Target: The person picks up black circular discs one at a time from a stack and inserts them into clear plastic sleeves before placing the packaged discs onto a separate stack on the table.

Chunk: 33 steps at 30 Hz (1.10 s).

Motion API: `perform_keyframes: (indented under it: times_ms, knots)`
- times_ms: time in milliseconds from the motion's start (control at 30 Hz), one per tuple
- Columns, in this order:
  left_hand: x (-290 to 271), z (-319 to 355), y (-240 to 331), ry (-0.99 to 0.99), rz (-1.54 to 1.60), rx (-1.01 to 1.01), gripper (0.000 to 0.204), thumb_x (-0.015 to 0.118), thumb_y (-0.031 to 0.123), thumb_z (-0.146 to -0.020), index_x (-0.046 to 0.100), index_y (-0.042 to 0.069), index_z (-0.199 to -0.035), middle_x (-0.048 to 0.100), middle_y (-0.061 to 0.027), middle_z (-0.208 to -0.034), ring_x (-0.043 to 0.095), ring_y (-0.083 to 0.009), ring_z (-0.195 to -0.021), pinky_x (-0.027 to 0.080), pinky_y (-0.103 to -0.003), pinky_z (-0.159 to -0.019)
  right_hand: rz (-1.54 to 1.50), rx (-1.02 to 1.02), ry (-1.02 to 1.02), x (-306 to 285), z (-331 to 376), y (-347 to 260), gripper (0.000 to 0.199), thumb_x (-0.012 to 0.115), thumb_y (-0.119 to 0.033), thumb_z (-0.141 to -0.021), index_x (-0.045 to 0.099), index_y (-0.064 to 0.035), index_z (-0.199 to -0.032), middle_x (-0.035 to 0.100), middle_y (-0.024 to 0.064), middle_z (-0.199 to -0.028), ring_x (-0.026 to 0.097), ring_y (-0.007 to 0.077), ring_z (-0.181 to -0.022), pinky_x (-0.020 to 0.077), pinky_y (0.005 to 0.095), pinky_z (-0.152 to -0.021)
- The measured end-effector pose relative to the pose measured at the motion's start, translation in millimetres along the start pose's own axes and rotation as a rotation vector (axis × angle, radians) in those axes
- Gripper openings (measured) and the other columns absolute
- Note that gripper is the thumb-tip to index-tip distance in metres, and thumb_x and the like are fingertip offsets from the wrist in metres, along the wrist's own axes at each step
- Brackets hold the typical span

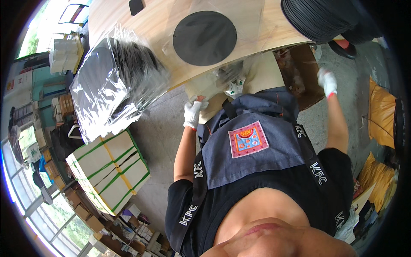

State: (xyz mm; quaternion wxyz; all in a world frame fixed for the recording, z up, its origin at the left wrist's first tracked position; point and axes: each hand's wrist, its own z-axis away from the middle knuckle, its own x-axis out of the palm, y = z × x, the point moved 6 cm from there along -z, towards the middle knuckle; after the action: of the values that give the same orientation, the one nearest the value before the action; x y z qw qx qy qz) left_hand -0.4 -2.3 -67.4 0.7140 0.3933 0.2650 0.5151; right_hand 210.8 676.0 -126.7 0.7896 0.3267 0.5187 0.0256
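Note:
My left hand (195, 112), in a white knit glove with a bare fingertip showing, is beside my lap below the table's front edge. Its fingers are closed at the edge of a clear plastic film (209, 85). My right hand (327, 81), gloved the same way, is out to the right beside an open cardboard box (306, 77); motion blurs its fingers, and I see nothing plain in them. On the table ahead, a flat black round disc (204, 38) lies on a clear plastic sheet (250, 25).
Stacked black discs (317, 19) stand at the table's right. More lie in a shiny clear bag (120, 81) at its left. A strapped pale stack (109, 171) stands on the floor left. Yellow sacks (381, 113) are at right. A dark phone-like object (136, 7) lies at the table's far left.

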Motion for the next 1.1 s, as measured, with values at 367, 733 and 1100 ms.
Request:
perform_keyframes:
  times_ms: [367,733,1100]
  knots:
    - [32.8,2.6,101.2,0.269,-1.401,1.372,0.037,0.071,0.011,-0.062,0.065,0.013,-0.099,0.059,-0.0085,-0.118,0.053,-0.0336,-0.110,0.041,-0.054,-0.089,-0.346,-0.650,0.571,-340.2,17.3,-200.5,0.055,0.068,-0.024,-0.073,0.054,-0.0139,-0.125,0.028,0.0038,-0.151,0.027,0.0197,-0.138,0.0178,0.0394,-0.117]
    - [6.7,31.8,82.8,0.113,-1.058,1.063,0.026,0.064,0.014,-0.074,0.070,0.011,-0.099,0.066,-0.0076,-0.109,0.059,-0.0302,-0.107,0.040,-0.046,-0.100,-0.828,-1.137,0.794,-358.4,21.2,-221.0,0.024,0.068,-0.024,-0.077,0.069,-0.0148,-0.099,0.067,0.0037,-0.103,0.062,0.0251,-0.096,0.0500,0.0359,-0.085]
    - [-20.2,-15.7,40.4,0.542,-0.238,0.294,0.026,0.053,0.021,-0.085,0.062,0.000,-0.073,0.054,-0.0016,-0.062,0.045,-0.0110,-0.058,0.038,-0.029,-0.057,-0.903,-0.374,0.544,-351.9,-9.4,-266.1,0.023,0.053,-0.033,-0.091,0.053,-0.0102,-0.091,0.064,0.0135,-0.073,0.062,0.0354,-0.062,0.0447,0.0483,-0.055]
